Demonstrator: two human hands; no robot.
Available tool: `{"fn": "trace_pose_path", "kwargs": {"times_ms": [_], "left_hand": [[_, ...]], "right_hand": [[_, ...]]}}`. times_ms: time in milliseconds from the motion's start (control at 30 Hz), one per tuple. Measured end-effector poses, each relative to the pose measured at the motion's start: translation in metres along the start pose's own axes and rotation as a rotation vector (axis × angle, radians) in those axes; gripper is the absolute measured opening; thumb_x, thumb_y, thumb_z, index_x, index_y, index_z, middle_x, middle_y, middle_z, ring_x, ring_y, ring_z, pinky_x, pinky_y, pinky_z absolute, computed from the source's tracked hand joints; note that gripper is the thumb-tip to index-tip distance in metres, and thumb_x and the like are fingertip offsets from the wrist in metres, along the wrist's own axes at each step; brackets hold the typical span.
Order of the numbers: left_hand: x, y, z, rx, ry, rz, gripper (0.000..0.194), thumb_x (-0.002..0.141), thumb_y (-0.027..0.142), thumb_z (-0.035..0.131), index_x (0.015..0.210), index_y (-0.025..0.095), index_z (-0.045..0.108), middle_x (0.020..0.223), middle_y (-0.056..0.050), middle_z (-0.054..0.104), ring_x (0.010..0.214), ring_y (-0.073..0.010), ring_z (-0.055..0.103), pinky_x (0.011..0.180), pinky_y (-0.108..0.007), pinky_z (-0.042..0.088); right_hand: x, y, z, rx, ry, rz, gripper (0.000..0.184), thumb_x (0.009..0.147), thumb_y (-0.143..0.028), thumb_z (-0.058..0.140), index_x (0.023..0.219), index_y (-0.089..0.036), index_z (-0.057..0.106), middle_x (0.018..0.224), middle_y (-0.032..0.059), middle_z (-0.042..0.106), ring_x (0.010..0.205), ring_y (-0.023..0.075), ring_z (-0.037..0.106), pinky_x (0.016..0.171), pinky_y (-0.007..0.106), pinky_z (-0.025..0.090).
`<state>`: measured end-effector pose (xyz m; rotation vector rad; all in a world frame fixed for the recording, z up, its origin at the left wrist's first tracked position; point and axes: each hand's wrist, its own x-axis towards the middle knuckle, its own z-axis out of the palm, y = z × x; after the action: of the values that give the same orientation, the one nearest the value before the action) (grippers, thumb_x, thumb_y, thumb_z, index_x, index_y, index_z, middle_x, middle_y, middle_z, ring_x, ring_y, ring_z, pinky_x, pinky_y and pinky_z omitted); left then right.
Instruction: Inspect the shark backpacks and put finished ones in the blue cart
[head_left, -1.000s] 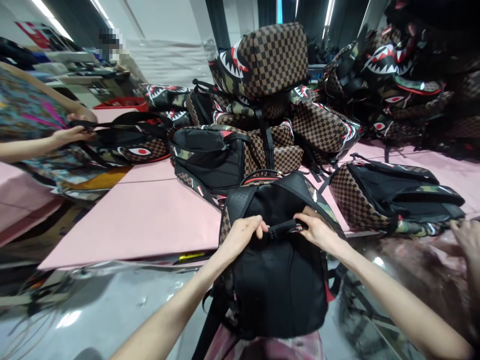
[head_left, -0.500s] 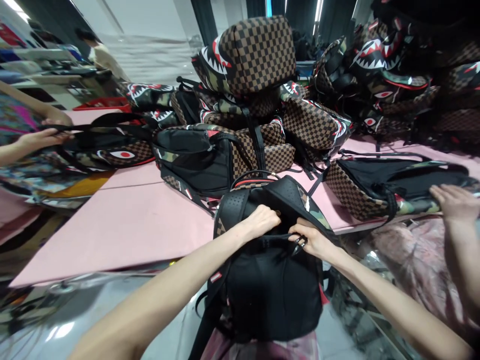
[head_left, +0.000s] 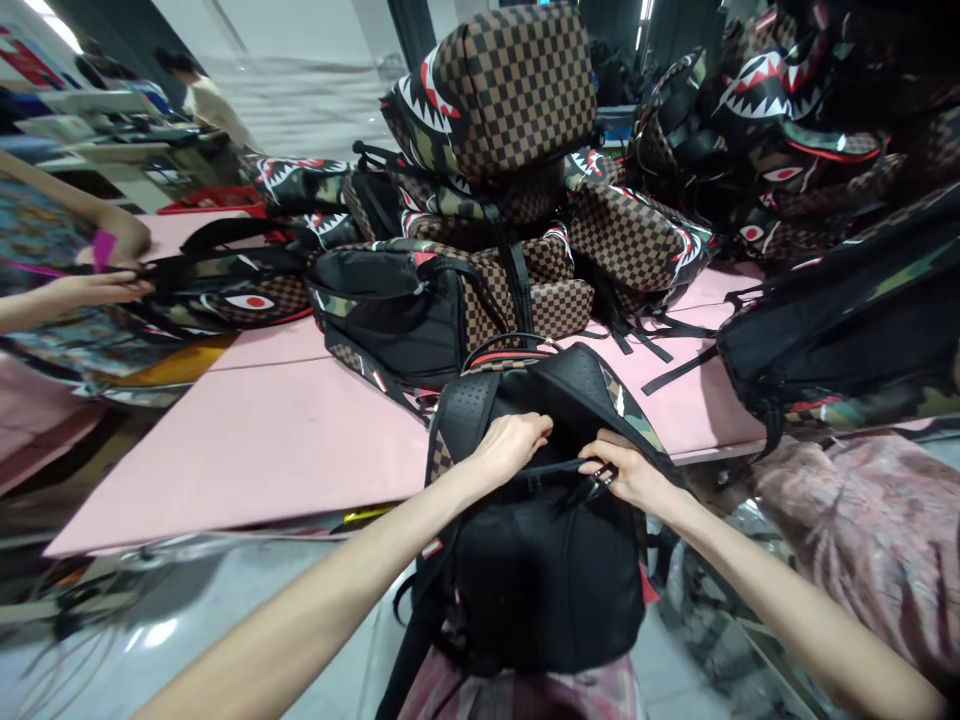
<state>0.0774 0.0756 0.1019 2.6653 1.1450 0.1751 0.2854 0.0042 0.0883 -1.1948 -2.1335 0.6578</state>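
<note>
A black backpack point(head_left: 547, 580) with brown checked and camouflage sides leans upright between my lap and the table edge, its back panel towards me. My left hand point(head_left: 514, 443) is closed in a pinch over the dark gap behind the panel; what its fingers hold, if anything, is too small to make out. To its right, my right hand point(head_left: 626, 472) grips the black edge of that gap. A small dark metal tool, perhaps thread snips point(head_left: 600, 478), sits against the right hand's fingers. Wide padded shoulder straps point(head_left: 465, 405) lie at the top of the backpack.
Checked shark-face backpacks point(head_left: 525, 90) are heaped on the pink table point(head_left: 247, 430). At the left, another person's hand point(head_left: 105, 290) holds a bag with an eye print point(head_left: 251, 300). On my right a black backpack point(head_left: 847, 330) stands before a person in pink clothing point(head_left: 847, 510).
The backpack at the right has been raised and turned by the neighbouring person. My left hand has shifted slightly left along the gap; my right hand keeps its grip.
</note>
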Motion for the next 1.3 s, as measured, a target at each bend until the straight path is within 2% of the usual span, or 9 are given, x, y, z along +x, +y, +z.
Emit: {"fn": "trace_pose_path", "kwargs": {"times_ms": [167, 267, 467, 667, 833, 933, 1000, 1100, 1300], "left_hand": [[0.024, 0.013, -0.009, 0.260, -0.194, 0.202, 0.018, 0.084, 0.016, 0.047, 0.080, 0.014, 0.065, 0.084, -0.010, 0.066, 0.071, -0.0215, 0.061, 0.055, -0.027, 0.037], [0.035, 0.020, -0.010, 0.318, -0.263, 0.231, 0.023, 0.082, 0.009, 0.044, 0.074, 0.012, 0.065, 0.079, -0.011, 0.066, 0.070, -0.0217, 0.061, 0.056, -0.028, 0.038], [0.028, 0.016, -0.002, 0.160, -0.177, 0.184, 0.021, 0.081, 0.010, 0.042, 0.080, 0.015, 0.062, 0.083, -0.007, 0.064, 0.070, -0.0177, 0.059, 0.056, -0.025, 0.037], [0.013, 0.008, 0.005, -0.163, -0.092, -0.150, 0.016, 0.070, 0.007, 0.047, 0.071, 0.018, 0.058, 0.071, -0.002, 0.062, 0.067, -0.0153, 0.059, 0.061, -0.023, 0.037], [0.003, 0.005, 0.016, -0.219, 0.021, -0.414, 0.019, 0.073, 0.009, 0.045, 0.087, 0.017, 0.055, 0.071, -0.003, 0.064, 0.066, -0.0152, 0.061, 0.061, -0.023, 0.041], [-0.001, 0.007, 0.021, -0.362, 0.096, -0.545, 0.033, 0.070, 0.009, 0.052, 0.101, 0.018, 0.048, 0.072, 0.000, 0.066, 0.068, -0.0145, 0.062, 0.064, -0.022, 0.042], [-0.003, 0.008, 0.022, -0.439, 0.119, -0.609, 0.034, 0.067, 0.009, 0.056, 0.098, 0.019, 0.047, 0.070, 0.001, 0.065, 0.067, -0.0149, 0.062, 0.064, -0.023, 0.042], [-0.005, 0.011, 0.020, -0.457, 0.136, -0.625, 0.032, 0.067, 0.009, 0.057, 0.095, 0.019, 0.046, 0.069, 0.000, 0.065, 0.067, -0.0152, 0.062, 0.066, -0.024, 0.043], [-0.009, 0.013, 0.018, -0.441, 0.161, -0.569, 0.028, 0.068, 0.008, 0.052, 0.093, 0.018, 0.044, 0.069, -0.001, 0.066, 0.066, -0.0165, 0.062, 0.066, -0.028, 0.045]], "right_hand": [[-0.002, 0.003, 0.005, -0.001, 0.019, -0.026, 0.015, 0.089, -0.024, 0.048, 0.078, -0.018, 0.057, 0.072, -0.0010, 0.048, 0.067, 0.0112, 0.048, 0.063, 0.024, 0.036], [-0.004, 0.007, 0.005, 0.013, 0.028, -0.031, 0.016, 0.089, -0.022, 0.048, 0.075, -0.018, 0.056, 0.070, -0.0010, 0.049, 0.066, 0.0112, 0.048, 0.062, 0.024, 0.035], [-0.001, 0.015, 0.000, 0.046, 0.024, -0.030, 0.013, 0.088, -0.024, 0.050, 0.081, -0.018, 0.060, 0.070, -0.0001, 0.052, 0.065, 0.0118, 0.050, 0.061, 0.024, 0.038], [0.002, 0.020, -0.007, -0.005, 0.014, 0.026, 0.019, 0.089, -0.028, 0.047, 0.095, -0.019, 0.063, 0.077, 0.0023, 0.056, 0.071, 0.0145, 0.056, 0.065, 0.026, 0.043], [0.011, 0.005, -0.023, -0.342, 0.084, 0.048, 0.043, 0.086, -0.036, 0.052, 0.125, -0.021, 0.046, 0.112, 0.0097, 0.056, 0.100, 0.0244, 0.054, 0.088, 0.039, 0.042], [0.025, -0.010, -0.028, -0.530, 0.080, 0.007, 0.032, 0.085, -0.032, 0.054, 0.114, -0.019, 0.051, 0.106, 0.0100, 0.058, 0.099, 0.0255, 0.052, 0.086, 0.039, 0.042], [0.037, -0.018, -0.028, -0.604, 0.006, -0.051, 0.013, 0.086, -0.022, 0.052, 0.098, -0.019, 0.056, 0.095, 0.0070, 0.060, 0.091, 0.0229, 0.053, 0.080, 0.034, 0.042], [0.057, -0.019, -0.024, -0.703, -0.127, -0.171, 0.002, 0.084, -0.019, 0.056, 0.085, -0.019, 0.058, 0.085, 0.0048, 0.060, 0.084, 0.0214, 0.052, 0.074, 0.033, 0.040], [0.081, -0.009, -0.004, -0.818, -0.265, -0.373, 0.010, 0.085, -0.020, 0.055, 0.078, -0.016, 0.059, 0.078, 0.0070, 0.059, 0.080, 0.0225, 0.052, 0.076, 0.036, 0.038]]}}
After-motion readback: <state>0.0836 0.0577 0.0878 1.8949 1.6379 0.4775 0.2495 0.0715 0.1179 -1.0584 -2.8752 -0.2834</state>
